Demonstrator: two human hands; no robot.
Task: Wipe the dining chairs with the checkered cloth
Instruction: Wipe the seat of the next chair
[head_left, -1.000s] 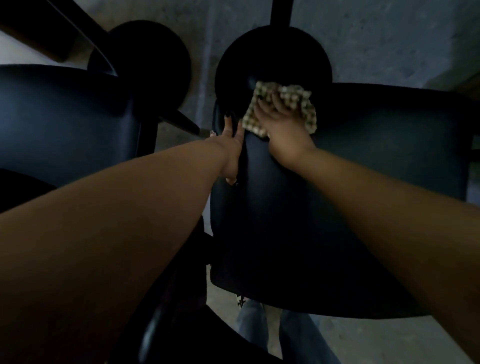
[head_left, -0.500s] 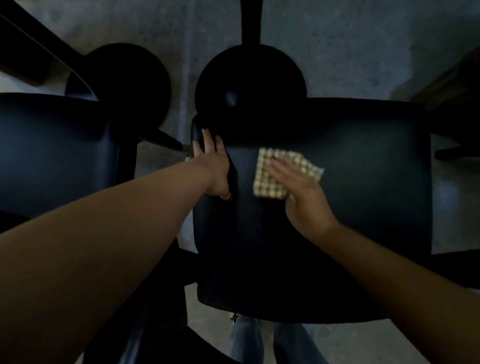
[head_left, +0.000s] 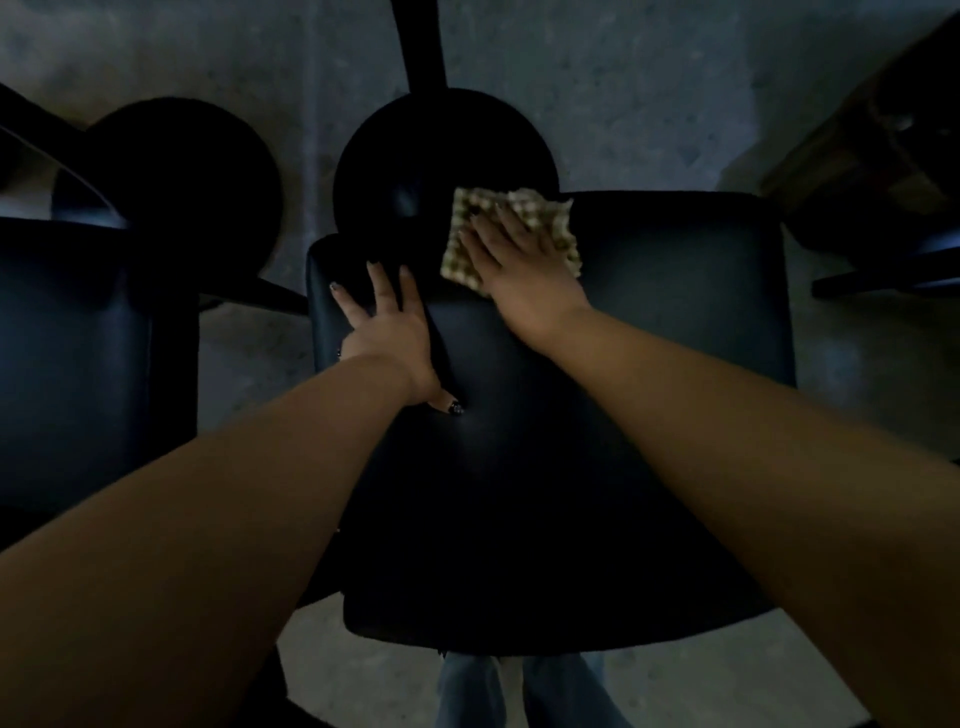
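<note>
A black padded dining chair (head_left: 649, 415) fills the middle of the view, seen from above. The checkered cloth (head_left: 558, 228), beige and green, lies flat near the chair's far edge. My right hand (head_left: 519, 265) presses down on the cloth with straight, spread fingers. My left hand (head_left: 387, 327) rests flat on the chair's left part, fingers straight, holding nothing. Both forearms reach in from the bottom corners.
A second black chair (head_left: 67, 364) stands at the left. Two round black bases (head_left: 182, 192) (head_left: 447, 161) sit on the grey concrete floor (head_left: 649, 104) beyond the chairs. Dark wooden furniture (head_left: 883, 156) is at the right. My jeans-clad legs (head_left: 519, 691) show below.
My right hand slid the cloth away from me, from the chair's middle back toward its far edge. My left hand stayed on the chair's left part.
</note>
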